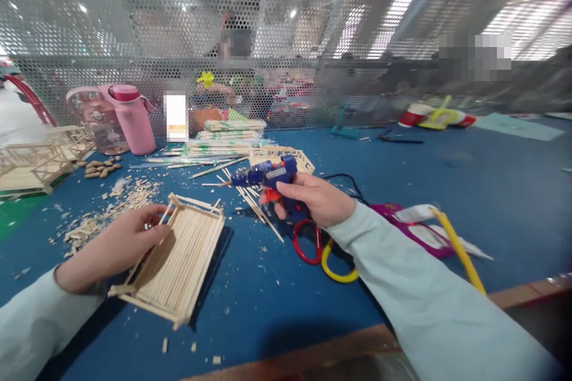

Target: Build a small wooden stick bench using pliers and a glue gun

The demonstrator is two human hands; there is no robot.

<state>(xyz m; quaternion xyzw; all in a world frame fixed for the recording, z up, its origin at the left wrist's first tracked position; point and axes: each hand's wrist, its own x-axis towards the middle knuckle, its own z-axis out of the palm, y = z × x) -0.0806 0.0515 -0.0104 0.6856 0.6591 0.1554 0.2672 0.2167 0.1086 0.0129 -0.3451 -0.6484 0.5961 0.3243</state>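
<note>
My left hand (pixel 120 243) grips the left side of a small tray-like frame (pixel 185 253) built of thin wooden sticks, tilted a little over the blue table. Its floor is a row of parallel sticks with low rails along the edges. In my right hand (pixel 317 197) is a blue hot glue gun (pixel 274 172), its nozzle pointing left, above and to the right of the frame. The fingers wrap round its handle near the orange trigger. Loose wooden sticks (pixel 257 208) lie on the table beneath and behind the gun.
Scissors with red and yellow handles (pixel 340 278) lie by my right forearm, near a purple item (pixel 393 214). Behind are bundled sticks (pixel 232 131) and a pink bottle (pixel 134 122). Wood scraps (pixel 102 214) litter the left; a stick model (pixel 40 161) stands beyond. Mesh (pixel 179 24) closes off the back.
</note>
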